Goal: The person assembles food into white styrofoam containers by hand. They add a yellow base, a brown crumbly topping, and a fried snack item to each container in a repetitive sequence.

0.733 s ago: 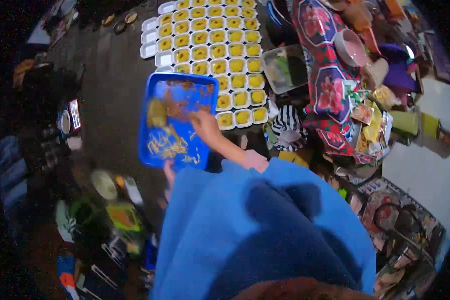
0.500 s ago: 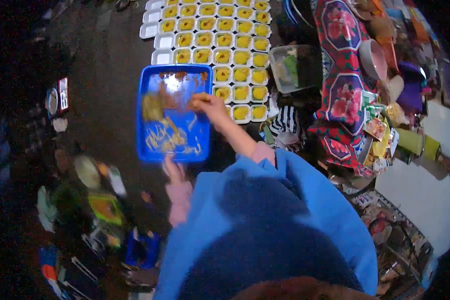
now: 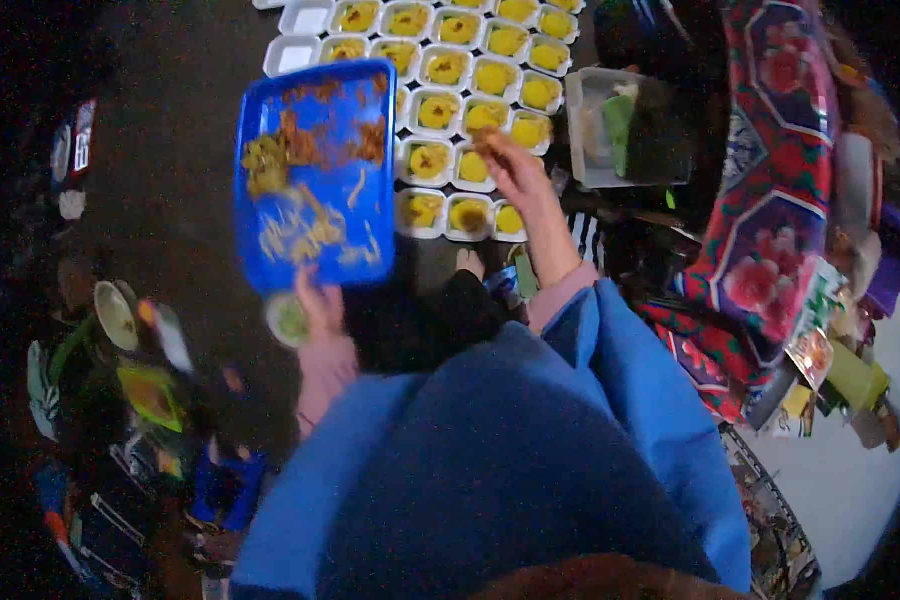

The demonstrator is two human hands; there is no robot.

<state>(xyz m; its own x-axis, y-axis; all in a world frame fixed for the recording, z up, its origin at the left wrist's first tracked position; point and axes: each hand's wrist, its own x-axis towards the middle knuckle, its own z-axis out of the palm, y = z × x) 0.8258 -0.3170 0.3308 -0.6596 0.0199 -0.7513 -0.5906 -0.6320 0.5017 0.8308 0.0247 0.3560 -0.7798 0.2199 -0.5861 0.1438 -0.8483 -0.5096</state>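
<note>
Blue tray (image 3: 320, 182) stood left of the nearer white boxes (image 3: 425, 184), its near rim at the left hand (image 3: 318, 308), probably for support; blur hid whether that grip was spread or pressed together. Pale strips (image 3: 300, 232) lay nearest inside, yellowish food (image 3: 265, 165) and brown bits (image 3: 292, 138) beyond, seemingly grouped to keep kinds apart. Farther right, the right hand (image 3: 520, 178) had its grip pinching a brown piece (image 3: 485, 138) above the boxes, many holding yellow mounds (image 3: 495, 77), their tight rows presumably keeping them within reach.
</note>
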